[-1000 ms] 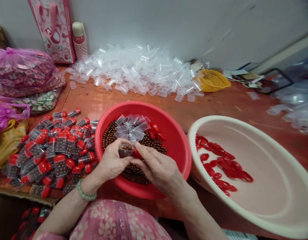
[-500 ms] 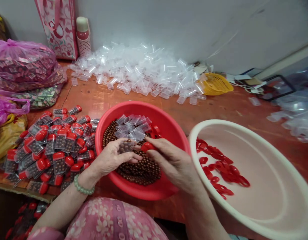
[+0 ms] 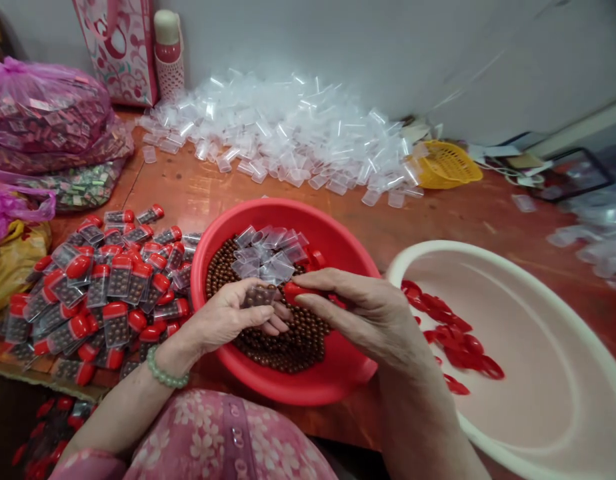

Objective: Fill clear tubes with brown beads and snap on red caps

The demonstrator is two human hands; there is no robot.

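Over a red basin (image 3: 358,267), my left hand (image 3: 233,317) is closed on a small clear plastic box (image 3: 259,297) with brown beads inside. My right hand (image 3: 358,307) pinches a red cap (image 3: 295,292) between thumb and fingers, just right of the box and apart from it. Beneath both hands, many loose brown beads (image 3: 288,347) fill the basin's bottom. Several empty clear boxes (image 3: 268,253) lie on the beads, with a few red caps (image 3: 318,259) beside them, partly hidden by my right hand.
Filled boxes with red caps (image 3: 121,277) are heaped at the left. A white basin (image 3: 538,400) with red caps stands at the right. Along the wall lie a pile of clear boxes (image 3: 288,133), a yellow basket (image 3: 445,165), a flask (image 3: 169,60) and purple bags (image 3: 48,113).
My right hand has turned a little, its fingers now straighter around the red cap. The box in my left hand has tilted closer to level. The view has shifted slightly.
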